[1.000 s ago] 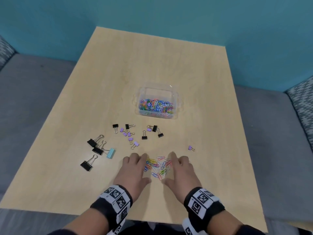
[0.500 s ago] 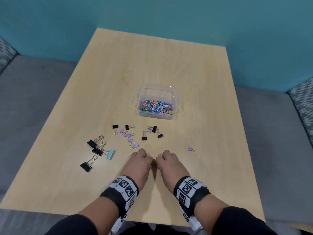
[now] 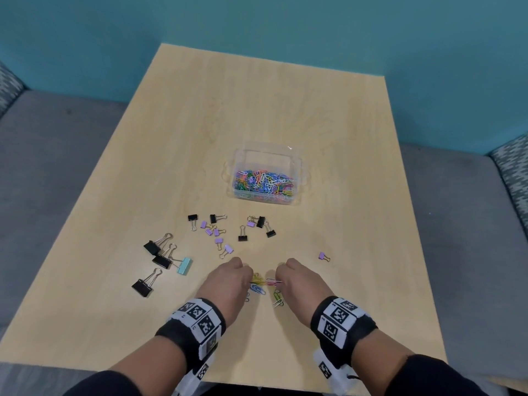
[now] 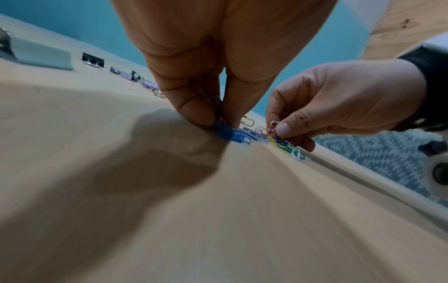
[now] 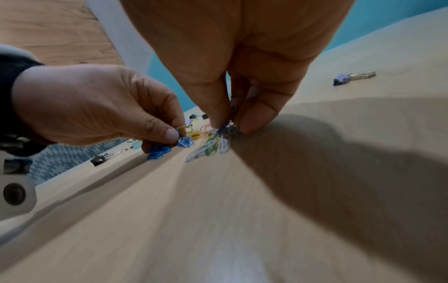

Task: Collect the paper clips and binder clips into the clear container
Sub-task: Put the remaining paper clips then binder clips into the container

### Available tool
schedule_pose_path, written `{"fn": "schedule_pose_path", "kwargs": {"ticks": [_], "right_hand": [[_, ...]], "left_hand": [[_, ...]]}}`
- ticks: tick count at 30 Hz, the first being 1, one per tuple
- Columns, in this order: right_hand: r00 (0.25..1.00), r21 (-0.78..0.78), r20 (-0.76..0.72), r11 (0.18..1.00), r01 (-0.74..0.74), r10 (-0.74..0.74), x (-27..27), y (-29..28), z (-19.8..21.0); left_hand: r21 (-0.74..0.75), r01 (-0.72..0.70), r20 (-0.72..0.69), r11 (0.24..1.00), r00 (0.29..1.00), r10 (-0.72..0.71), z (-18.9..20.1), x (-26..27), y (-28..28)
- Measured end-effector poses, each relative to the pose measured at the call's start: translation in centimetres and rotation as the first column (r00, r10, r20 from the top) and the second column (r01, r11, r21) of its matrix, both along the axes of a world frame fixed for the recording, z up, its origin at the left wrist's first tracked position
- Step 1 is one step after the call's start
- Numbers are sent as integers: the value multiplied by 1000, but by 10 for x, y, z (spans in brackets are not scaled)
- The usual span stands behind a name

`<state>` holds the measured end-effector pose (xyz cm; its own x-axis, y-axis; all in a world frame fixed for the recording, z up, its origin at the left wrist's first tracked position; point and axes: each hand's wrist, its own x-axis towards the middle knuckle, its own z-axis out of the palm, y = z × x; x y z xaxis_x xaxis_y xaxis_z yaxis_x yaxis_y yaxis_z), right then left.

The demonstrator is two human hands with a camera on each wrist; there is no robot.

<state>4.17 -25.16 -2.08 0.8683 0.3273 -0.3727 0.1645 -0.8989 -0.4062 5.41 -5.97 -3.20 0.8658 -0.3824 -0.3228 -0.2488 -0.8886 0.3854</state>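
Parted, both hands [image 3: 228, 281] pinch paper clips [image 3: 258, 284] (others between).

One clear container [image 3: 239, 155], eight black binder clips [image 3: 151, 247], seven purple binder clips [image 3: 322, 255], one teal binder clip [image 3: 183, 265], paper clips [image 3: 258, 288] uncountable.

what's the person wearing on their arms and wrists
Bare hands, no gloves. The left hand and right hand each have a black wristband carrying white panels printed with black square fiducial markers. Dark long sleeves are pushed up the forearms.
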Motion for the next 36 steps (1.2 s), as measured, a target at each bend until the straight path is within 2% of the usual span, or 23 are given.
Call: {"fn": "schedule_pose_path", "kwargs": {"ticks": [4, 9, 12, 16, 19, 23, 25, 27, 29, 30, 33, 36], "right_hand": [[992, 71, -113, 996, 63, -55, 5, -9, 10], [977, 182, -198, 977, 111, -74, 18, -20, 35], [982, 257, -142, 954, 158, -124, 43, -23, 61], [974, 329, 28, 922, 205, -227, 109, -21, 87], [957, 268, 127, 938, 219, -260, 163, -10, 90], [965, 122, 103, 966, 230, -242, 197, 5, 84], [970, 22, 124, 978, 209, -210, 191, 2, 81], [972, -12, 177, 987, 160, -155, 169, -6, 77], [985, -64, 168, 997, 54, -42, 133, -12, 68], [992, -106, 127, 994, -9, 22, 113, -13, 62], [984, -160, 11, 972, -173, 177, 54, -13, 42], [969, -198, 11, 950, -241, 247, 12, -9, 23]], "left_hand": [[-103, -119, -121, 987, 987, 107, 14, 5, 4], [-209, -163, -243, 964, 964, 110, 40, 22, 15], [-275, -185, -186, 944, 973, 137, 63, 51, 17], [-277, -173, 31, 945, 982, 189, 87, 117, 10], [-230, -185, 122, 955, 968, 217, 94, 165, -6], [-141, -173, 69, 975, 980, 184, 93, 193, -23], [-86, -149, 74, 985, 985, 155, 89, 189, -16], [-100, -132, 144, 986, 979, 146, 86, 169, -4], [-149, -83, 151, 985, 983, 106, 75, 133, 7], [-146, -20, 116, 989, 993, 37, 68, 111, 10], [-10, 208, 25, 978, 978, -208, 38, 47, 11], [105, 266, 14, 958, 963, -269, 21, 6, 6]]}}
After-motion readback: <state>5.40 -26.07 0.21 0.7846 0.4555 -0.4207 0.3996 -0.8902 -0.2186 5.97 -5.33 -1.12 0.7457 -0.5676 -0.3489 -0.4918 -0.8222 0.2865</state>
